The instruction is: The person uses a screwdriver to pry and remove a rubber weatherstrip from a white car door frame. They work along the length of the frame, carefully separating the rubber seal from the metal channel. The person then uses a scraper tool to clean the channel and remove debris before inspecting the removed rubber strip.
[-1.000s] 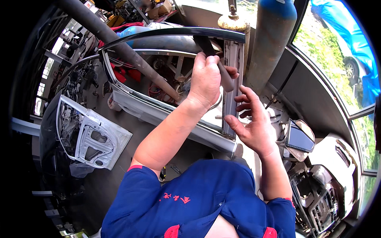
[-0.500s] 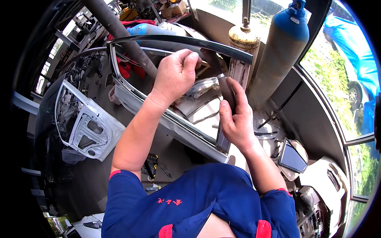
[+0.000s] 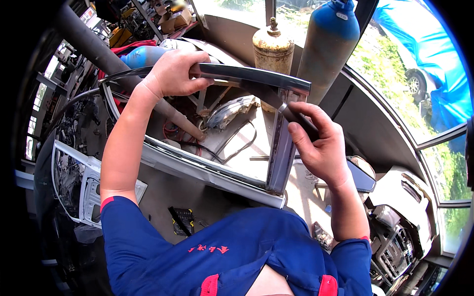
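Door frame (image 3: 276, 148): left hand (image 3: 173, 74) fingers clamped on top rail, right hand (image 3: 321, 143) pinching black strip (image 3: 296, 118); gas cylinders (image 3: 326, 49) behind

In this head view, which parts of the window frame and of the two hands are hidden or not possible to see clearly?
- Top bar of the window frame: the stretch under the left hand is covered by its fingers.
- Dark strip: its lower end is hidden inside the right hand.
- Frame's left curve: bent by the fisheye rim and crossed by the forearm.
- Small black object on the floor: too small to identify.
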Available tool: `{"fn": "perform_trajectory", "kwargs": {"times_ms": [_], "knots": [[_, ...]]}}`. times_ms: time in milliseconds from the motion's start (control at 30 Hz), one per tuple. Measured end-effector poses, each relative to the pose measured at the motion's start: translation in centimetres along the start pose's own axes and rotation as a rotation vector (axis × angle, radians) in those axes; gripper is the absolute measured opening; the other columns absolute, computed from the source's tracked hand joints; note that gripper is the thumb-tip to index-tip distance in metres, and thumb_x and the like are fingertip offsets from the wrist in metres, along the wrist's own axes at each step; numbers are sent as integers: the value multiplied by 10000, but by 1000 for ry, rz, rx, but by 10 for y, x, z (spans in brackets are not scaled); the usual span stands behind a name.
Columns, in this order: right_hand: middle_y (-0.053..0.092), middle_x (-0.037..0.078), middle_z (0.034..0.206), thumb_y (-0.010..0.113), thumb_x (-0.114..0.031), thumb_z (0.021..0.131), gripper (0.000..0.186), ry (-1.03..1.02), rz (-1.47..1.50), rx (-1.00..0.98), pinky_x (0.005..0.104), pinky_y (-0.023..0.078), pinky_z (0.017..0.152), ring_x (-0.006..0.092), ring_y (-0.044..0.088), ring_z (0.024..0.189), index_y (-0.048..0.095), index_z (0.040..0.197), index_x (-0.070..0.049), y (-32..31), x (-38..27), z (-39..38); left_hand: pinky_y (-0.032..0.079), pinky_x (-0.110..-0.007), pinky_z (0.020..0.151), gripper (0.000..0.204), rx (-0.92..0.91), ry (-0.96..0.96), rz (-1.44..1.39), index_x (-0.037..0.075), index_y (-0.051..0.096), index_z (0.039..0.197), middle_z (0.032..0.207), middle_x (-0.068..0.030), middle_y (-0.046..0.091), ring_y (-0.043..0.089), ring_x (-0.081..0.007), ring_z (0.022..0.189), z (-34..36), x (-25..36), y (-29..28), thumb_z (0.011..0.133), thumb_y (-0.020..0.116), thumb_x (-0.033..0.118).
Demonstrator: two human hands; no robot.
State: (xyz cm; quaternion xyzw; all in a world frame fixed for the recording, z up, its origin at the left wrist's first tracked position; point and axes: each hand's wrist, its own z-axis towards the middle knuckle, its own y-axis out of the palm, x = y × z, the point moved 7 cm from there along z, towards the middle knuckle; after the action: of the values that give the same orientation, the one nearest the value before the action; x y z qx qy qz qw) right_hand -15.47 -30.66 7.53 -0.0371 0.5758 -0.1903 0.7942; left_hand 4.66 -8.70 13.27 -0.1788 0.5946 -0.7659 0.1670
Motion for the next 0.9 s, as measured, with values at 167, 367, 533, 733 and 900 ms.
{"fn": "perform_trajectory", "kwargs": {"times_ms": [167,367,533,733,900], "knots": [[739,108,856,764,-122,890,208,-126,-115,83,267,550,731,125,704,770,683,1046,-11,-2,-2,13,483,-388,594,258,110,34,48,88,634,863,636,-69,600,637,-285,643,0,-3,3,748,816,231],[744,66,880,775,-75,886,177,-87,-67,137,238,545,757,69,666,821,692,1008,23,-1,2,21,486,-397,586,224,135,-8,111,109,627,847,624,-67,597,637,-302,649,5,-7,6,754,797,220],[741,60,887,779,-81,891,186,-78,-2,193,233,538,771,68,659,839,693,1009,34,6,5,17,526,-412,654,210,152,-49,201,105,578,739,686,-69,616,661,-301,719,3,-7,7,760,751,222],[732,49,903,775,-77,900,191,-78,32,207,228,532,776,69,653,835,692,1029,38,13,6,14,535,-418,627,189,159,-68,220,121,582,745,663,-62,632,677,-308,702,4,-11,10,764,747,212],[742,56,951,781,-57,887,188,-116,-93,108,241,540,826,90,676,913,695,1024,40,-6,-10,35,546,-410,624,187,194,-61,250,128,585,751,655,-54,636,687,-302,703,6,-11,10,772,745,223]]}}
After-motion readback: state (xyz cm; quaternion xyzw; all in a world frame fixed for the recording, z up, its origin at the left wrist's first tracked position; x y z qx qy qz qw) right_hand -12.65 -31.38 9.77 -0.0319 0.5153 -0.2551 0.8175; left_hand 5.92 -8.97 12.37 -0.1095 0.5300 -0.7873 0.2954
